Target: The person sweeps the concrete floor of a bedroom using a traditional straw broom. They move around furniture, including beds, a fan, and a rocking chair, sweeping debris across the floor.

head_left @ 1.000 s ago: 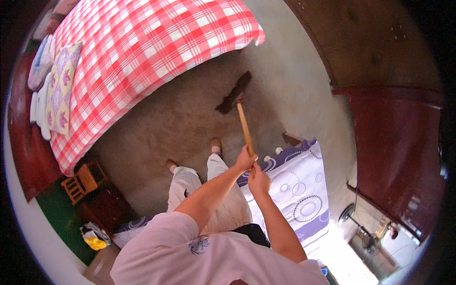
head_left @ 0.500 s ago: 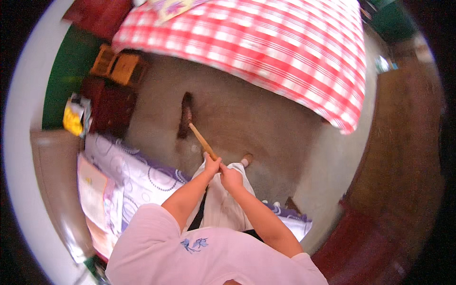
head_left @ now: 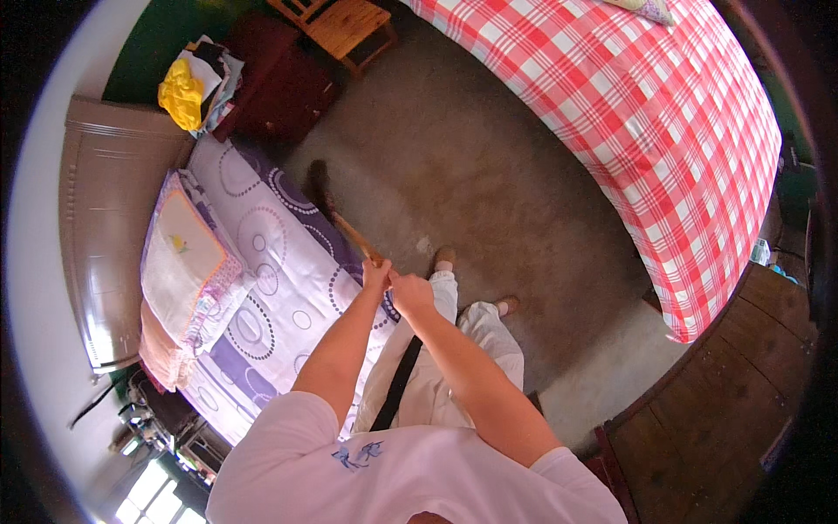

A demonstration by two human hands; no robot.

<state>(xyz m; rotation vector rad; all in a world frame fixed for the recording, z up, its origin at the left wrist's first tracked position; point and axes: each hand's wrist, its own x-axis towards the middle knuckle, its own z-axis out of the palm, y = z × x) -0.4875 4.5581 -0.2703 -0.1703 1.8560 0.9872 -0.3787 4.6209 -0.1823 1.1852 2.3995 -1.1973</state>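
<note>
Both my hands are wrapped around the wooden handle of a broom [head_left: 352,235]. My left hand [head_left: 376,274] grips it lower down, and my right hand [head_left: 412,294] closes just behind, close to my body. The handle slants away to the far left. Its dark brush head [head_left: 319,185] rests on the floor [head_left: 454,140] beside the edge of a bed with a purple-and-white patterned sheet [head_left: 271,236]. The bristles are dark against shadow, so their outline is hard to make out.
To the right stands a bed with a red-and-white checked cover [head_left: 602,113]. A wooden chair [head_left: 345,31] and a dark red cabinet [head_left: 284,83] are at the far left. Folded bedding [head_left: 188,262] lies by the brown headboard [head_left: 122,201]. Wooden boards [head_left: 698,384] are at the right.
My view has turned left, so the patterned bed shows more fully. The broom head is now close to that bed's edge instead of out on the open floor. Both hands keep their grip.
</note>
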